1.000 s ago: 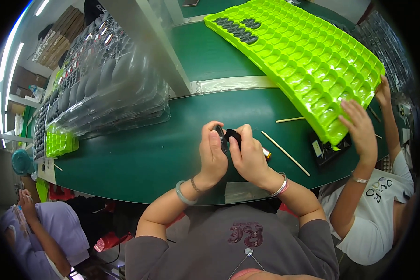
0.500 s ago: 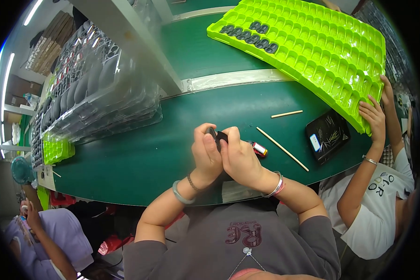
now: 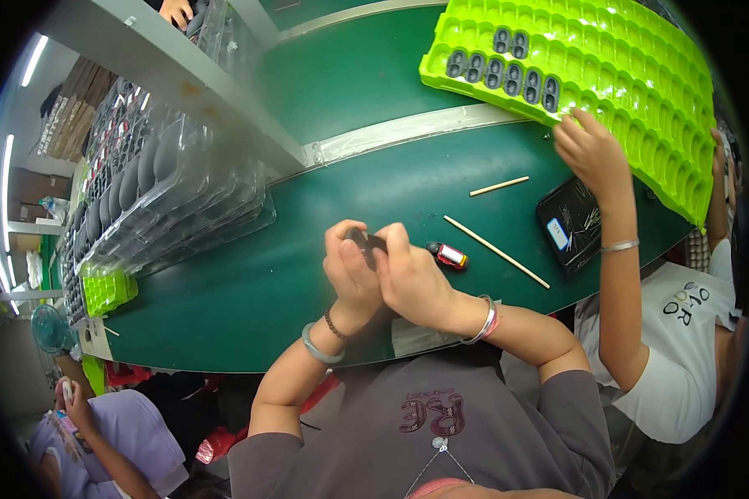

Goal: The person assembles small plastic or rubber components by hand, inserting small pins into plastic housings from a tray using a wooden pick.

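Note:
Close together over the near part of the green table, my left hand [image 3: 349,274] and my right hand [image 3: 416,279] both grip a small dark plastic piece [image 3: 363,242]. My left thumb and fingers pinch its rounded left side. Bent right fingers close on its other side, and they cover much of it. I cannot tell whether it is one part or two. Just right of my right hand lies a small red-and-white bottle [image 3: 452,256] with a black cap.
Two wooden sticks [image 3: 496,250] [image 3: 499,186] lie right of the bottle, near a black box [image 3: 567,224] of thin pins. A co-worker's hand [image 3: 592,158] touches a lime-green tray [image 3: 632,108] with several dark oval parts [image 3: 513,81]. Stacked clear trays [image 3: 216,183] stand left beside a metal post [image 3: 216,79].
The co-worker's hand has moved from the tray's right end to its near edge. My view has shifted slightly. My two hands keep their grip on the dark piece.

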`<state>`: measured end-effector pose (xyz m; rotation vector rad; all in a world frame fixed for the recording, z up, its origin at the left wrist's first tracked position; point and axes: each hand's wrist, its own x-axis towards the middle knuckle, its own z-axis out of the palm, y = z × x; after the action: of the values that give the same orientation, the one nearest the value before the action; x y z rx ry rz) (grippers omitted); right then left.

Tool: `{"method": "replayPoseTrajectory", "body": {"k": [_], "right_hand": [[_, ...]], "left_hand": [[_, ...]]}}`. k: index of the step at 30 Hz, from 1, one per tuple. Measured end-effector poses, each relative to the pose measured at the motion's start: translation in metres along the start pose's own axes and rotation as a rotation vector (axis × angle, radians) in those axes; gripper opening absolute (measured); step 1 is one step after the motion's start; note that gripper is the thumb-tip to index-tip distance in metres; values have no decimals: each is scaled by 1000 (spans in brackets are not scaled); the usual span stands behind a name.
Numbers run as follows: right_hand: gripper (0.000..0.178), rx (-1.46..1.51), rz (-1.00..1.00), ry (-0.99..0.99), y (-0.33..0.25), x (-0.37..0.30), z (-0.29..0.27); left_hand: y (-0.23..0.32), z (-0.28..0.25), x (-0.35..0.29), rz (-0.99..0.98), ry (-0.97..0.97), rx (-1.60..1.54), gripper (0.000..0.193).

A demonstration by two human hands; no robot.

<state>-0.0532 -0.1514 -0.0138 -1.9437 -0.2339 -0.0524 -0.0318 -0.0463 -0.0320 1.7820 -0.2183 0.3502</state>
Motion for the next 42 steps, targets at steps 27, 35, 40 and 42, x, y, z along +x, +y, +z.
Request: {"method": "replayPoseTrajectory", "body": {"k": [27, 35, 40, 42], "right_hand": [[15, 68, 3, 1, 10, 12, -6], [14, 48, -32, 48, 7, 11, -6], [15, -64, -43, 58, 8, 9, -4], [15, -97, -58, 65, 8, 8, -3]], "left_hand": [[-7, -5, 16, -184, -143, -149, 40], [-13, 0, 15, -94, -17, -119, 39], [-11, 3, 11, -52, 13, -39, 40], [-9, 4, 9, -57, 5, -26, 40]]}}
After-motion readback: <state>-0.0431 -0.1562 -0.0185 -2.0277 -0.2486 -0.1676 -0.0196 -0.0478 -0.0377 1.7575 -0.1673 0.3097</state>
